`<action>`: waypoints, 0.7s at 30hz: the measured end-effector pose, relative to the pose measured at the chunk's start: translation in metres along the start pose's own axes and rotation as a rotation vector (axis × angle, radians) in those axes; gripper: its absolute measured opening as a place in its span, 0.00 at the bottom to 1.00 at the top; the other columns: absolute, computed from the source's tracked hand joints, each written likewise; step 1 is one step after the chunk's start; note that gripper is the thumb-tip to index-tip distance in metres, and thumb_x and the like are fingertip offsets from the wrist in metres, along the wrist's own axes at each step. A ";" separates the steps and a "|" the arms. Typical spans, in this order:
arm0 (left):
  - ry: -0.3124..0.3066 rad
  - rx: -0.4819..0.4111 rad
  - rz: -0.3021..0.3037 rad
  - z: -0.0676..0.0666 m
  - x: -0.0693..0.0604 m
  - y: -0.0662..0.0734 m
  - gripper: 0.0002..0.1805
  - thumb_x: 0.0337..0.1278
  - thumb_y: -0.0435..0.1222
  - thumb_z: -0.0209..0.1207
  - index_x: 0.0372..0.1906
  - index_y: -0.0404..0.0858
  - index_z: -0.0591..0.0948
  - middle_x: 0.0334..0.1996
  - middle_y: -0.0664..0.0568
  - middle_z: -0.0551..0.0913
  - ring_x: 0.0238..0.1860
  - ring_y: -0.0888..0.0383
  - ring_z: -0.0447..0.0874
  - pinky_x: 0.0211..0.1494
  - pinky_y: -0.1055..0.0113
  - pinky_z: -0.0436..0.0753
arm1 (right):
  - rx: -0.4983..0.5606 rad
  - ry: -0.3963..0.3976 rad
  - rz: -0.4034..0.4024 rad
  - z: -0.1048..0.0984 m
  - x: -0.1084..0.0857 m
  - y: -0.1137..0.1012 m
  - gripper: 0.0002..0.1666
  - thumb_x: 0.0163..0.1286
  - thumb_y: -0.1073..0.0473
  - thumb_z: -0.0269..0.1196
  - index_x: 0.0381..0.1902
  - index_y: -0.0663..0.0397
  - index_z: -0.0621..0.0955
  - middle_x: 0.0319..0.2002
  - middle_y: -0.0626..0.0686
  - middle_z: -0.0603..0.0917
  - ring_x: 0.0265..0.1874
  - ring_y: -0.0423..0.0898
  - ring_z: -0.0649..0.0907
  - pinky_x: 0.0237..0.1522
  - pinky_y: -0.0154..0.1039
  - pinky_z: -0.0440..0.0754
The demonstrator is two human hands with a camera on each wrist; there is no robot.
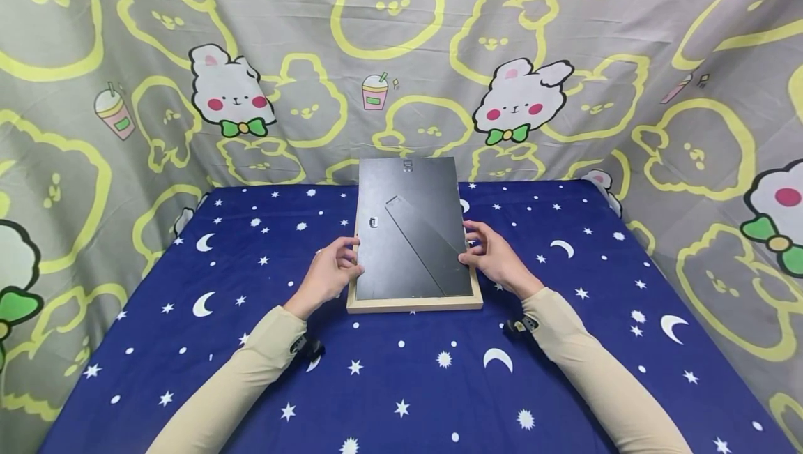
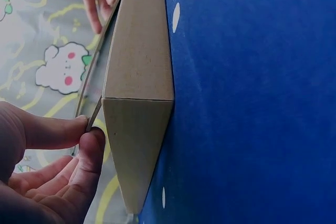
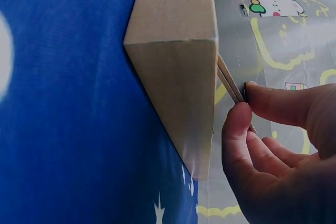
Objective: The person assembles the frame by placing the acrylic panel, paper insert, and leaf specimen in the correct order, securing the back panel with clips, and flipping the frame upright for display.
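Observation:
A light wooden picture frame (image 1: pixel 414 305) lies on the cloth. Its black backing board (image 1: pixel 379 266) is tilted, the far edge raised above the frame and the near edge low by the frame's front side. A fold-out stand leg (image 1: pixel 426 241) lies slantwise across the board. My left hand (image 1: pixel 326 269) pinches the board's left edge between thumb and fingers, as the left wrist view also shows at the thin board edge (image 2: pixel 94 114). Opposite, my right hand (image 1: pixel 498 256) pinches the right edge; the right wrist view shows the board edge (image 3: pixel 231 82) between thumb and fingers.
A dark blue cloth (image 1: pixel 401 370) with white moons and stars covers the table. Grey curtains (image 1: pixel 282 21) with yellow outlines and rabbit faces hang behind and at both sides. Small metal hangers (image 1: pixel 373 222) sit on the board's back.

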State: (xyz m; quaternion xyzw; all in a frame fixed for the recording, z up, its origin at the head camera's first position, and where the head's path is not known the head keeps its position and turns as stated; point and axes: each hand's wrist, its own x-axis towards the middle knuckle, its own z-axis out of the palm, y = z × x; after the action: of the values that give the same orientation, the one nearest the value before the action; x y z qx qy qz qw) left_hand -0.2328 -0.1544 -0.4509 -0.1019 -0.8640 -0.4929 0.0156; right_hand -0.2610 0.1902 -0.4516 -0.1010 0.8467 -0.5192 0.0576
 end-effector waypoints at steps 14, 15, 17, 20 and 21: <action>-0.035 0.006 -0.032 0.001 0.001 -0.004 0.28 0.56 0.25 0.67 0.63 0.30 0.77 0.40 0.41 0.85 0.38 0.52 0.85 0.41 0.66 0.82 | -0.056 0.004 0.030 0.003 -0.001 0.000 0.44 0.67 0.71 0.68 0.77 0.62 0.63 0.62 0.66 0.77 0.47 0.54 0.83 0.45 0.37 0.83; -0.038 0.008 -0.035 0.001 0.001 -0.004 0.28 0.56 0.25 0.67 0.63 0.30 0.76 0.40 0.41 0.85 0.38 0.52 0.85 0.41 0.65 0.82 | -0.060 0.004 0.026 0.003 -0.001 0.000 0.44 0.66 0.71 0.68 0.77 0.63 0.63 0.62 0.66 0.77 0.47 0.53 0.83 0.44 0.36 0.82; -0.041 0.007 -0.038 0.001 0.001 -0.004 0.28 0.55 0.25 0.67 0.63 0.29 0.76 0.40 0.41 0.85 0.38 0.52 0.85 0.41 0.65 0.82 | -0.071 0.007 0.025 0.003 0.000 0.001 0.44 0.66 0.71 0.68 0.76 0.63 0.64 0.61 0.65 0.78 0.46 0.51 0.82 0.43 0.34 0.81; -0.041 0.013 -0.048 0.001 0.000 -0.003 0.28 0.56 0.26 0.67 0.64 0.29 0.76 0.41 0.41 0.85 0.39 0.52 0.85 0.41 0.65 0.82 | -0.095 0.007 0.024 0.004 0.000 0.001 0.43 0.66 0.70 0.69 0.76 0.63 0.64 0.60 0.64 0.79 0.46 0.50 0.80 0.42 0.32 0.79; -0.041 0.017 -0.051 0.001 0.000 -0.003 0.28 0.56 0.26 0.67 0.64 0.30 0.76 0.42 0.41 0.85 0.39 0.52 0.85 0.41 0.66 0.82 | -0.102 0.005 0.024 0.004 0.001 0.001 0.43 0.66 0.70 0.69 0.76 0.63 0.64 0.59 0.63 0.79 0.46 0.49 0.80 0.43 0.32 0.79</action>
State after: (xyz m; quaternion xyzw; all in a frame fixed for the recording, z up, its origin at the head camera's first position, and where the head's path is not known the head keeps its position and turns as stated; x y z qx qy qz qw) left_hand -0.2336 -0.1552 -0.4540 -0.0899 -0.8705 -0.4836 -0.0139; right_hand -0.2609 0.1873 -0.4540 -0.0923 0.8733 -0.4750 0.0564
